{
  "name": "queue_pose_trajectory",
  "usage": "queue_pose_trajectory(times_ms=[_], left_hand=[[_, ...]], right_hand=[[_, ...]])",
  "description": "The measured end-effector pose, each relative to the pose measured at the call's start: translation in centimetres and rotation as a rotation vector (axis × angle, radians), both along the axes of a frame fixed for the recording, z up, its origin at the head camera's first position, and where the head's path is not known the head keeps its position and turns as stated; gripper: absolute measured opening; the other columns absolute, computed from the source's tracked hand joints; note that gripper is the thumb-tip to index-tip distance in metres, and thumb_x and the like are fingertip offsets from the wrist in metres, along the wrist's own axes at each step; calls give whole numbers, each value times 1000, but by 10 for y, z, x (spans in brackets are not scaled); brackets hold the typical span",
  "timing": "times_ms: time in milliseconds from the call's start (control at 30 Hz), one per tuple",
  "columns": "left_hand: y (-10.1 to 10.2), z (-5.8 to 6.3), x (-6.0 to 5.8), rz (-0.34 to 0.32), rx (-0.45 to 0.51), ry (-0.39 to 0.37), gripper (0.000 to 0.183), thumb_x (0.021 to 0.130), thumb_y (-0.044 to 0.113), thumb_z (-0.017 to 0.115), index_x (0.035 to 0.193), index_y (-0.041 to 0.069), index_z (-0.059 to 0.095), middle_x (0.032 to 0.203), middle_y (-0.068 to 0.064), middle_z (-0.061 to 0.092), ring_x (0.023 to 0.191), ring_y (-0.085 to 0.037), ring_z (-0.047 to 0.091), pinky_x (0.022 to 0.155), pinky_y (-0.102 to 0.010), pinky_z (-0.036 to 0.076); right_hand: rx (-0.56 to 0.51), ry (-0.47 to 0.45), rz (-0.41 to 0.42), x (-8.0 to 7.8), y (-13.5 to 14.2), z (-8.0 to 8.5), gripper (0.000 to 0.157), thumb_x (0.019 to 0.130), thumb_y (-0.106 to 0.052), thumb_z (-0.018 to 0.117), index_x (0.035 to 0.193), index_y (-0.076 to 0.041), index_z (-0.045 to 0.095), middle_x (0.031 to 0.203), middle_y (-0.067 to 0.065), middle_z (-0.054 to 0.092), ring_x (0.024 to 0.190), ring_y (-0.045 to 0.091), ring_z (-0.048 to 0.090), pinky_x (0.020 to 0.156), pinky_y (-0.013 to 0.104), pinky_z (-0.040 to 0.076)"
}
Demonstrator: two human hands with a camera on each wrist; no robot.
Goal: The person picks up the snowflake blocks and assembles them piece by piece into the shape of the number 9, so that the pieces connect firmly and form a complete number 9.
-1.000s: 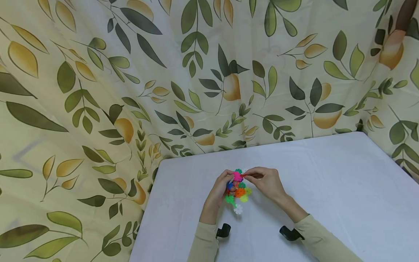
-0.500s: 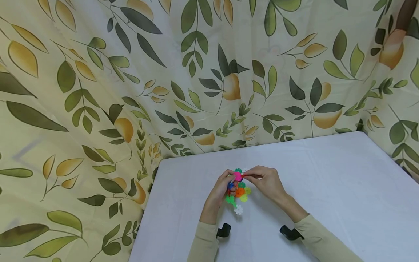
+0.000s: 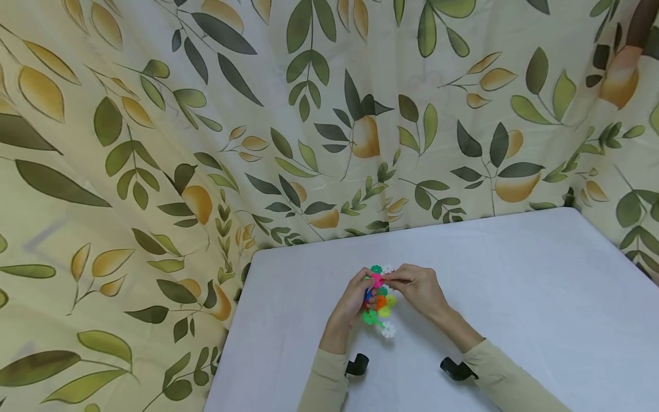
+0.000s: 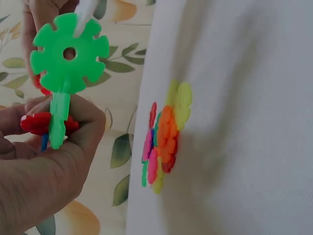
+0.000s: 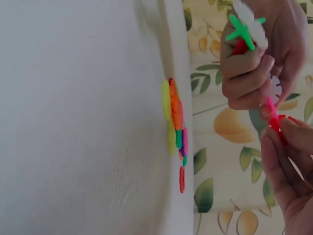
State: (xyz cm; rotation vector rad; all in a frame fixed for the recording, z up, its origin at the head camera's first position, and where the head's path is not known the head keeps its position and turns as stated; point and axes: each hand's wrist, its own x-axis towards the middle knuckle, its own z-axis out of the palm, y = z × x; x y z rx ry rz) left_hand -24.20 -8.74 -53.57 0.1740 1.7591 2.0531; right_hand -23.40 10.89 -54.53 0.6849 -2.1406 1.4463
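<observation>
My left hand (image 3: 352, 300) grips a joined set of notched snowflake discs above the table. In the left wrist view, a green disc (image 4: 51, 58) stands on a second green one (image 4: 59, 117) slotted across a red disc (image 4: 35, 123). A white disc (image 5: 252, 24) hangs at its near end in the right wrist view. At the other end, a pink disc (image 3: 378, 279) lies by the left fingertips. My right hand (image 3: 422, 289) pinches a red disc (image 5: 276, 127) against the pink one's edge. How deep their slots interlock is hidden by the fingers.
Several loose discs lie in a small pile on the white table, among them an orange disc (image 4: 167, 132) and a yellow disc (image 4: 184, 105). Black wrist cameras (image 3: 358, 364) sit at both sleeves. A leaf-patterned curtain (image 3: 329, 126) hangs behind the table.
My left hand has shifted slightly right and turned, carrying the green and white end of the joined discs rightward. The right hand keeps its pinch, almost in place.
</observation>
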Motion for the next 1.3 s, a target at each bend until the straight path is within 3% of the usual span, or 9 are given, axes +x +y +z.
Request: queue_pose_trajectory(times_ms=[200,367,500,600,700,800,1033,1300], left_hand=[[-4,2,0,-36,5,4,13,112,17,43,106,9,51,84,-8,43,62,-12,40,54,-21,36],[-7,6,-2,5,-40,21,15,111,19,45,109,6,53,85,-8,52,68,-17,49,63,-27,45],[-9,7,-3,93,-74,17,15,109,16,46,108,5,56,86,-8,60,75,-19,56,68,-27,48],[-12,8,-3,124,-80,14,14,109,15,47,105,6,56,86,-7,63,77,-16,60,67,-25,49],[-15,9,-5,122,-63,15,13,109,13,46,102,7,55,85,-6,64,76,-14,61,67,-23,50],[-18,8,-6,115,-56,18,13,109,12,45,100,8,54,85,-6,65,76,-14,62,71,-24,52],[-20,5,-7,97,-64,19,13,109,9,45,99,7,53,86,-7,66,76,-14,62,80,-28,53],[-21,2,-8,104,-117,24,10,106,7,45,101,5,54,93,-6,62,80,-15,60,73,-24,46]], right_hand=[[-52,-35,62,-1,2,1,26,79,9,85,101,-4,83,88,5,78,75,17,76,68,19,58],[-19,-134,-42,-2,7,3,34,81,0,87,113,-9,81,96,8,79,74,15,76,67,20,58],[93,-251,-107,-2,11,0,28,83,-6,88,110,-11,81,97,7,78,75,16,73,65,24,58],[226,-382,-67,-2,11,-3,24,85,-11,87,108,-8,80,99,5,77,78,16,71,66,27,57],[360,-470,-9,-3,9,-7,31,85,-14,87,113,-6,78,99,4,75,79,14,69,68,30,56],[446,-472,23,-3,5,-11,36,83,-14,88,117,-5,77,100,3,74,81,13,68,71,34,56],[573,-424,7,-1,2,-23,31,81,-12,89,110,-5,80,94,1,68,80,13,61,70,33,53],[521,-474,-14,-2,3,-23,23,79,-7,90,97,-9,74,89,0,66,78,15,58,72,35,53]])
